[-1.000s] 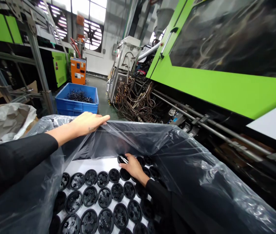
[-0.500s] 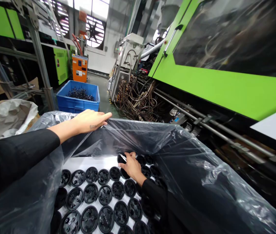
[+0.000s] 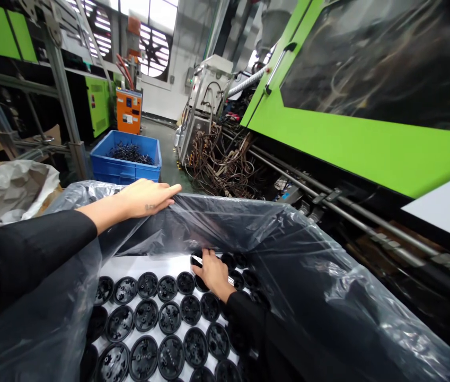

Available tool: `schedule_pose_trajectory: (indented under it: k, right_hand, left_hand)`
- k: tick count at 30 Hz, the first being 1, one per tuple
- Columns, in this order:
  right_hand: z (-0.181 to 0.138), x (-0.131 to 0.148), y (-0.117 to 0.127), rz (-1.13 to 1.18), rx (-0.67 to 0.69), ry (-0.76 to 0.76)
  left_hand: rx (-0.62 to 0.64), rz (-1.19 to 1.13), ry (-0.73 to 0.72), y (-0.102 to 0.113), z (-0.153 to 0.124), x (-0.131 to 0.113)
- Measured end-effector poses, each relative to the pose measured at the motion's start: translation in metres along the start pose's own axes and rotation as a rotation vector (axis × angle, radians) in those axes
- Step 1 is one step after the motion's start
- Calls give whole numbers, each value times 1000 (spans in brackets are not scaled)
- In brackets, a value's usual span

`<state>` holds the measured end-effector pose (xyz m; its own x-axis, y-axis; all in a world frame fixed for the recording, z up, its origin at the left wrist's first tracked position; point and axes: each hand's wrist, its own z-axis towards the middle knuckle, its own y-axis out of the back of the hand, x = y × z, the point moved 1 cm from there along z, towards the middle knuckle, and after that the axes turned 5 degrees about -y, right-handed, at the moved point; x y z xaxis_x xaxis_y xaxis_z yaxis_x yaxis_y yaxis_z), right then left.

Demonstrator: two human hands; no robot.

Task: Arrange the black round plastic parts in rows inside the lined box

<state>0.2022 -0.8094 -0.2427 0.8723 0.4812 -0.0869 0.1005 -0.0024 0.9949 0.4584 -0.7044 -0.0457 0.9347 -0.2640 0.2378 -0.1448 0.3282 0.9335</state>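
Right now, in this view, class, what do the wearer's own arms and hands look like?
The left hand and right hand are bare, without gloves. The left sleeve and right sleeve are black. A small dark marking, unreadable, sits near the left wrist.

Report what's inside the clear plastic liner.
Rows of round black parts on a white sheet, with the right hand among them. The hand and its sleeve cover some parts; anything beneath the sheet is hidden.
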Motion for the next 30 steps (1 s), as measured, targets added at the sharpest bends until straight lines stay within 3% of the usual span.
schedule_pose_trajectory:
  k: [7, 30]
  right_hand:
    - [-5, 1, 3, 57, -47, 51]
    - [-1, -8, 3, 153, -8, 117]
  left_hand:
    - [-8, 19, -4, 0, -1, 1]
    - [1, 33, 9, 1, -1, 0]
